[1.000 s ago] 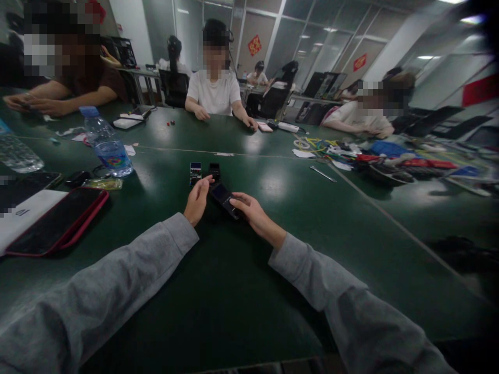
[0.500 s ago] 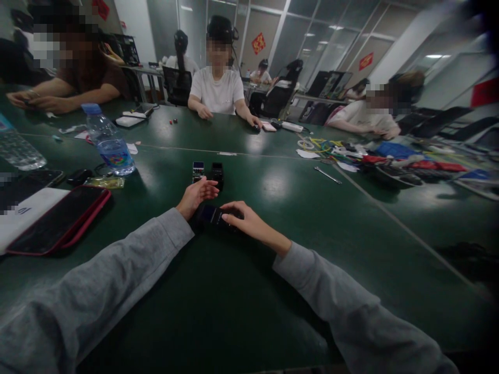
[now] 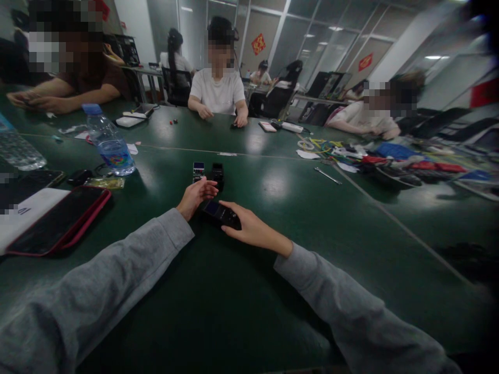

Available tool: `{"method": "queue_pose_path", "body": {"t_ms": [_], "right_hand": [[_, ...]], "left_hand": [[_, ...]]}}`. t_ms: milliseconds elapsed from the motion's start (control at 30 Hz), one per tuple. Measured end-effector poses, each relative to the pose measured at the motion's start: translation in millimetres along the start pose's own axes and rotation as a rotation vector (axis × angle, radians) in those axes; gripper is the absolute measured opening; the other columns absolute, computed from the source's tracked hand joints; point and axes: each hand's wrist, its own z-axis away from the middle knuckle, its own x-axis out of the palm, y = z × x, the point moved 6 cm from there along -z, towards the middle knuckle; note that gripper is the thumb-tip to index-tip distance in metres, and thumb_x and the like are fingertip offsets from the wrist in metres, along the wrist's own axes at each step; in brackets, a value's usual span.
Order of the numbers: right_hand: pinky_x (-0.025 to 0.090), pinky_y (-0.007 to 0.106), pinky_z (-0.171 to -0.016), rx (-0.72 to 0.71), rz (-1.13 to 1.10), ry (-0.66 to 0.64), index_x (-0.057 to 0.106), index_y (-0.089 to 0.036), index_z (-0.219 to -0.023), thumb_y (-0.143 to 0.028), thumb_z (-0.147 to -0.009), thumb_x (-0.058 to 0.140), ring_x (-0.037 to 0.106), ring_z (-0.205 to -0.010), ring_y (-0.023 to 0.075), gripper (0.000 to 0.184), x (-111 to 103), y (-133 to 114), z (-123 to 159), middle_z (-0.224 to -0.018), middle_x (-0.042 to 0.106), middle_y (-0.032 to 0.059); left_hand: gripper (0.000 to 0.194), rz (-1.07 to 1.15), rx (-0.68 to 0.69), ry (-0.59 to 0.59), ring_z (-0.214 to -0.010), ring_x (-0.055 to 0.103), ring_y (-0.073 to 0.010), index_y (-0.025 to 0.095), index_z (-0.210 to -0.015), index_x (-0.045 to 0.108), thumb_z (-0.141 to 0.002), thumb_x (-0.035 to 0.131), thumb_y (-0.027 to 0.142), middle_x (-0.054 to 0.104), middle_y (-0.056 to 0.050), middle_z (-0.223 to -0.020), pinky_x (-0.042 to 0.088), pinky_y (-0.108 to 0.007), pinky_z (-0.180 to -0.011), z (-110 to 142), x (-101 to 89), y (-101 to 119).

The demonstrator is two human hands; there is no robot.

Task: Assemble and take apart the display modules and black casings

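Note:
On the green table lies a small black handheld device with a dark screen [image 3: 220, 214], set at a slant. My right hand [image 3: 245, 223] curls around its right part, thumb on the near side and fingers on the far side. My left hand [image 3: 198, 196] is open just beyond the device's left end, fingers bent slightly and apart, holding nothing visible. Past my left fingers stand a small silver device with a dark screen [image 3: 198, 169] and a black boxy piece [image 3: 217, 175]. My left fingers partly cover the silver device's lower part.
To my left are a phone in a red case [image 3: 62, 221], a white box [image 3: 29, 208] and a water bottle [image 3: 109, 140]. A wrench [image 3: 327, 175] lies right of centre, with tangled cables [image 3: 335, 148] behind it. A person in white [image 3: 218, 85] sits opposite.
My right thumb has slid off the device's face to its near side, uncovering its buttons. My left hand stays almost still. The person opposite has drawn one hand inward with a dark object.

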Motion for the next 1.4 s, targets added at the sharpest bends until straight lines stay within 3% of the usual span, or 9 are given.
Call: {"method": "queue_pose_path", "body": {"t_ms": [167,367,500,700,833,933,1167,1267,1400], "right_hand": [[0.054,0.042,-0.088,0.043,-0.154,0.172,0.036,-0.025,-0.143,-0.039,-0.090,0.059,0.062,-0.103,0.0232,0.060,-29.1,0.5,-5.2,-0.120,0.061,0.0080],[0.051,0.045,-0.087,0.318,0.163,0.660,0.042,-0.017,-0.139,-0.041,-0.085,0.060,0.062,-0.098,0.0275,0.061,-82.1,72.0,-15.0,-0.115,0.063,0.0122],[0.048,0.049,-0.088,0.469,0.466,0.674,0.044,-0.010,-0.138,-0.036,-0.085,0.057,0.061,-0.100,0.0318,0.061,-72.6,113.0,-22.0,-0.114,0.063,0.0183],[0.044,0.052,-0.090,0.487,0.646,0.610,0.047,-0.007,-0.135,-0.042,-0.091,0.049,0.057,-0.105,0.0337,0.056,-53.2,124.6,-23.7,-0.114,0.061,0.0209],[0.038,0.054,-0.099,0.401,0.644,0.717,0.045,-0.010,-0.135,-0.048,-0.095,0.043,0.045,-0.122,0.0335,0.055,-59.8,107.2,-19.9,-0.129,0.052,0.0202],[0.034,0.049,-0.107,0.203,0.555,0.762,0.045,-0.015,-0.133,-0.043,-0.098,0.041,0.040,-0.128,0.0274,0.045,-55.6,70.4,-15.4,-0.133,0.049,0.0155],[0.046,0.045,-0.101,-0.031,0.371,0.282,0.040,-0.019,-0.138,-0.040,-0.092,0.054,0.049,-0.122,0.0269,0.053,13.1,-19.7,3.5,-0.136,0.047,0.0132],[0.049,0.046,-0.098,-0.010,0.411,0.155,0.038,-0.018,-0.141,-0.031,-0.091,0.055,0.051,-0.119,0.0273,0.055,29.6,-23.9,8.8,-0.137,0.047,0.0140],[0.052,0.044,-0.097,0.031,0.409,0.168,0.040,-0.021,-0.141,-0.021,-0.093,0.049,0.052,-0.119,0.0250,0.049,28.4,-10.7,4.7,-0.133,0.050,0.0114]], "left_hand": [[0.041,0.010,0.035,0.034,-0.080,0.063,-0.0175,0.014,-0.091,0.070,-0.082,0.062,0.053,0.070,-0.007,-0.087,0.046,-0.029,-0.076,-3.3,-3.7,-2.6],[0.038,-0.085,0.060,0.011,-0.079,0.060,-0.0160,0.013,-0.093,0.071,-0.085,0.059,0.048,0.068,-0.008,-0.088,0.044,-0.028,-0.072,-4.1,-4.1,-4.6],[0.035,-0.201,0.085,-0.033,-0.078,0.057,-0.0151,0.014,-0.094,0.070,-0.086,0.059,0.047,0.067,-0.007,-0.089,0.042,-0.028,-0.071,-0.4,0.0,-2.3],[0.032,-0.294,0.110,-0.094,-0.072,0.054,-0.0144,0.015,-0.093,0.069,-0.088,0.057,0.044,0.066,-0.005,-0.085,0.040,-0.029,-0.069,3.9,8.8,3.3],[0.029,-0.315,0.098,-0.102,-0.069,0.052,-0.0131,0.015,-0.091,0.070,-0.085,0.061,0.043,0.066,-0.004,-0.083,0.039,-0.028,-0.068,4.9,10.0,4.8],[0.030,-0.295,0.098,-0.087,-0.067,0.051,-0.0123,0.016,-0.090,0.071,-0.083,0.063,0.044,0.066,-0.004,-0.082,0.038,-0.027,-0.066,2.0,6.5,1.8],[0.031,-0.146,0.123,-0.030,-0.057,0.043,-0.0077,0.015,-0.084,0.071,-0.078,0.070,0.046,0.060,-0.001,-0.070,0.031,-0.023,-0.054,-3.1,0.4,-2.7],[0.035,-0.117,0.118,-0.025,-0.053,0.040,-0.0067,0.014,-0.074,0.067,-0.077,0.071,0.049,0.057,0.000,-0.065,0.028,-0.022,-0.052,-2.2,1.7,-1.1],[0.038,-0.101,0.116,0.010,-0.054,0.042,-0.0068,0.014,-0.070,0.065,-0.078,0.069,0.051,0.057,0.000,-0.065,0.030,-0.022,-0.053,-2.5,-1.0,-1.2]]}}
